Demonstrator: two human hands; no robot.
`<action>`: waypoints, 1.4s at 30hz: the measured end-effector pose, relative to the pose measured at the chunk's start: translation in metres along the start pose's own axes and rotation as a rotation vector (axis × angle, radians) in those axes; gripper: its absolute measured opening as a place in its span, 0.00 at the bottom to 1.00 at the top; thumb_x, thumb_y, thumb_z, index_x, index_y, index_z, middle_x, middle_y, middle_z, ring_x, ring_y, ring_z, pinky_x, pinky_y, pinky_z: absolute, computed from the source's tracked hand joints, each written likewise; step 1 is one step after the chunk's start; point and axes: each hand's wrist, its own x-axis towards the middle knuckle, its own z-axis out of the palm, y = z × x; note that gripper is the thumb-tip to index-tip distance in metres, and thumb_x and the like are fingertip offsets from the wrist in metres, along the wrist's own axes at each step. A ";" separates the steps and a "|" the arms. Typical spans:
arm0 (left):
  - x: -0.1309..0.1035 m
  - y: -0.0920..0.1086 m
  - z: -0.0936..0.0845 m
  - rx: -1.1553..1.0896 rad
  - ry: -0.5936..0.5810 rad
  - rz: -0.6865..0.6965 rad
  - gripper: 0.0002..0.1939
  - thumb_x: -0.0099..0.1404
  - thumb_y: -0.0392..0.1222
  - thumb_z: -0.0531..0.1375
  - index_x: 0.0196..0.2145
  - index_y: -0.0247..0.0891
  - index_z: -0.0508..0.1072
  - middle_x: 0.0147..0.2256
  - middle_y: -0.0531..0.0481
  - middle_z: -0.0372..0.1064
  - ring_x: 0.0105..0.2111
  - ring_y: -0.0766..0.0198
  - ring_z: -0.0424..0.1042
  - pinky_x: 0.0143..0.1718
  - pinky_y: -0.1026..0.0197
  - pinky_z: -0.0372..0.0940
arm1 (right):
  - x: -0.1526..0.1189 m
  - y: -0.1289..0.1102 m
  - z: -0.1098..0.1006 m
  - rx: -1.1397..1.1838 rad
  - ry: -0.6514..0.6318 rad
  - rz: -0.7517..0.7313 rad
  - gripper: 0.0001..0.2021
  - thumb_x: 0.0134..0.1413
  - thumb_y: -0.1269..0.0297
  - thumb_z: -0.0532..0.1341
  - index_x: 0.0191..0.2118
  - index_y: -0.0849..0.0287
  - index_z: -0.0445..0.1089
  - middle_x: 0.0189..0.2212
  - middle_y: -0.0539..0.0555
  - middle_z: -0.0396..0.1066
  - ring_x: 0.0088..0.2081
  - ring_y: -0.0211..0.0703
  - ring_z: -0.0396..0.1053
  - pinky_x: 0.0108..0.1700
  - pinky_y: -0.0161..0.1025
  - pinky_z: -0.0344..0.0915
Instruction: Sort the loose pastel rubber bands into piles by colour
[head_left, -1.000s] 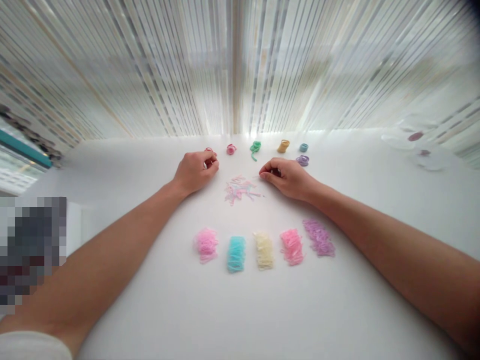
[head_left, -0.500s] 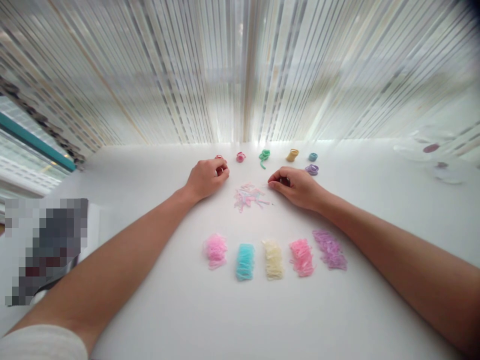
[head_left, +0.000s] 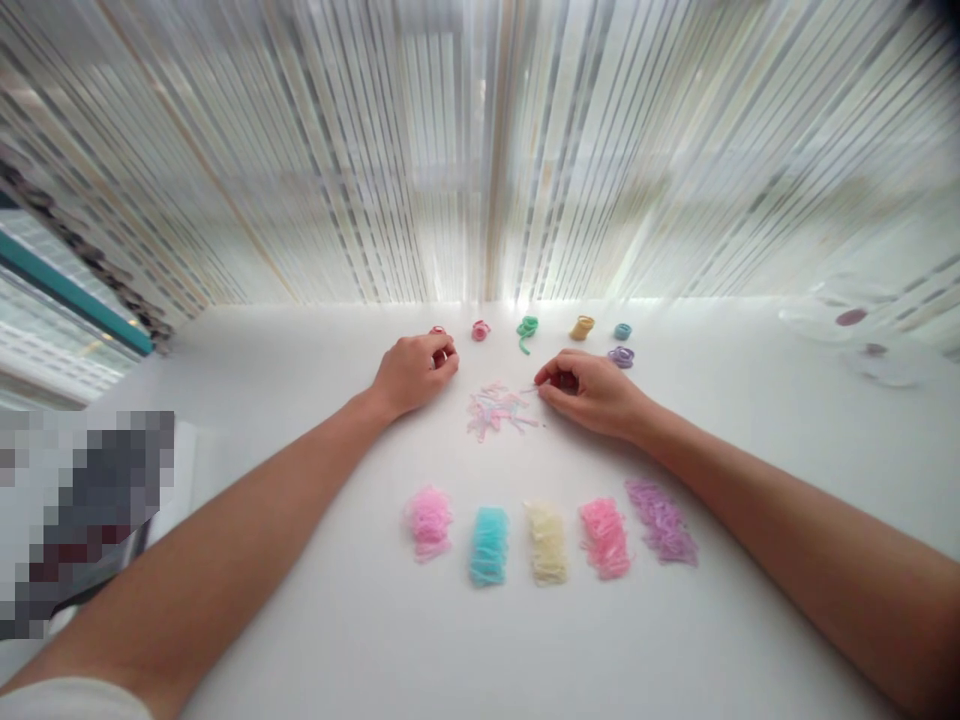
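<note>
Nearest on the white table (head_left: pixel 480 650) is one row of five strand bundles: pale pink (head_left: pixel 430 522), turquoise (head_left: pixel 489 546), cream (head_left: pixel 547 543), coral pink (head_left: pixel 605 538) and purple (head_left: pixel 661 522). Beyond the row is one mixed pile of strands (head_left: pixel 499 412), pink, white and lilac; its pieces overlap and cannot be counted. Six small coils lie farther off: red (head_left: pixel 438 329), rose (head_left: pixel 481 330), green (head_left: pixel 528 328), yellow (head_left: pixel 582 327), blue (head_left: pixel 622 331) and violet (head_left: pixel 621 357).

The mixed pile lies between the two hands, just beside both. The right hand (head_left: pixel 589 393) has thumb and forefinger pinched together on one thin strand (head_left: pixel 528 390), its free end pointing toward the pile. The left hand (head_left: pixel 415 372) is loosely curled, a gap showing between thumb and fingers; whether it has hold of anything cannot be determined.

The left sleeve (head_left: pixel 75 700) is cut off by the frame. An object at the left edge (head_left: pixel 105 500) is obscured by pixel blocks. The red coil is partly hidden behind the left hand. Clear, rounded items (head_left: pixel 851 317) at far right are indistinct, their number uncertain. A striped curtain (head_left: pixel 480 150) closes the far side, blurred.
</note>
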 end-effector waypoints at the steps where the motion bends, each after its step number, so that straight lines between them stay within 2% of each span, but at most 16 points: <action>1: 0.000 0.000 0.000 -0.003 -0.009 -0.008 0.10 0.67 0.44 0.57 0.32 0.40 0.76 0.31 0.47 0.78 0.40 0.53 0.80 0.45 0.55 0.69 | 0.000 0.000 0.000 -0.003 -0.010 -0.001 0.08 0.55 0.62 0.63 0.36 0.59 0.79 0.31 0.54 0.73 0.29 0.42 0.66 0.35 0.42 0.63; 8: 0.000 0.002 0.000 -0.004 -0.013 -0.027 0.09 0.66 0.44 0.58 0.33 0.40 0.77 0.31 0.47 0.78 0.39 0.53 0.79 0.44 0.54 0.68 | 0.001 0.000 -0.002 -0.027 -0.056 -0.004 0.09 0.60 0.59 0.62 0.36 0.57 0.78 0.31 0.55 0.74 0.29 0.43 0.66 0.35 0.42 0.63; 15: 0.000 0.000 0.001 -0.026 -0.010 -0.020 0.10 0.67 0.44 0.58 0.33 0.40 0.77 0.32 0.47 0.78 0.41 0.53 0.80 0.44 0.55 0.68 | 0.002 0.003 0.000 -0.005 -0.025 0.024 0.10 0.63 0.57 0.61 0.38 0.57 0.76 0.30 0.54 0.73 0.29 0.44 0.65 0.36 0.43 0.62; 19: -0.001 -0.001 0.002 -0.044 0.015 -0.026 0.10 0.66 0.43 0.58 0.33 0.39 0.77 0.35 0.46 0.81 0.37 0.57 0.78 0.41 0.56 0.67 | 0.003 0.003 0.000 -0.011 -0.033 0.037 0.11 0.63 0.57 0.60 0.37 0.57 0.76 0.30 0.55 0.74 0.29 0.45 0.65 0.36 0.43 0.62; 22: -0.002 -0.001 0.003 -0.037 0.066 -0.051 0.09 0.66 0.41 0.57 0.31 0.39 0.75 0.39 0.45 0.82 0.34 0.59 0.75 0.41 0.57 0.66 | 0.003 0.003 0.000 -0.015 -0.030 0.043 0.11 0.63 0.57 0.60 0.37 0.57 0.76 0.29 0.55 0.74 0.29 0.44 0.65 0.36 0.43 0.62; 25: -0.002 0.001 0.002 0.021 0.117 -0.112 0.10 0.66 0.40 0.57 0.26 0.40 0.69 0.40 0.45 0.82 0.35 0.57 0.76 0.40 0.56 0.64 | 0.004 0.004 0.000 -0.026 -0.022 0.040 0.11 0.63 0.58 0.61 0.37 0.58 0.76 0.29 0.54 0.74 0.30 0.44 0.65 0.36 0.43 0.62; 27: -0.001 0.001 -0.002 0.111 0.109 -0.159 0.13 0.65 0.41 0.58 0.23 0.40 0.64 0.33 0.44 0.79 0.35 0.55 0.75 0.38 0.56 0.63 | 0.004 0.005 0.001 -0.028 -0.020 0.040 0.10 0.63 0.58 0.61 0.37 0.58 0.76 0.29 0.54 0.74 0.29 0.44 0.65 0.36 0.43 0.62; 29: 0.001 -0.003 -0.006 0.213 0.080 -0.186 0.16 0.65 0.42 0.59 0.21 0.41 0.61 0.25 0.45 0.71 0.32 0.55 0.71 0.37 0.55 0.60 | 0.004 0.006 0.001 -0.026 -0.017 0.049 0.10 0.63 0.59 0.61 0.38 0.58 0.76 0.29 0.54 0.74 0.30 0.44 0.65 0.36 0.43 0.62; 32: 0.004 -0.013 -0.013 0.279 0.044 -0.175 0.21 0.64 0.43 0.59 0.18 0.41 0.54 0.19 0.49 0.58 0.26 0.60 0.61 0.36 0.55 0.58 | 0.005 0.006 0.001 -0.020 -0.014 0.061 0.10 0.63 0.59 0.60 0.39 0.58 0.76 0.31 0.55 0.75 0.31 0.44 0.66 0.37 0.43 0.62; 37: 0.007 -0.027 -0.016 0.262 0.065 -0.150 0.18 0.60 0.37 0.57 0.16 0.43 0.55 0.18 0.53 0.44 0.25 0.63 0.50 0.36 0.56 0.55 | 0.008 0.005 -0.004 0.033 -0.032 0.076 0.11 0.65 0.58 0.60 0.40 0.58 0.75 0.33 0.55 0.75 0.32 0.44 0.65 0.38 0.42 0.62; 42: 0.006 -0.030 -0.015 0.231 0.099 -0.159 0.15 0.59 0.38 0.57 0.17 0.43 0.59 0.20 0.55 0.42 0.25 0.64 0.45 0.35 0.56 0.54 | 0.012 0.004 -0.021 0.130 -0.070 0.130 0.15 0.65 0.50 0.61 0.37 0.57 0.72 0.28 0.51 0.69 0.31 0.42 0.62 0.36 0.41 0.59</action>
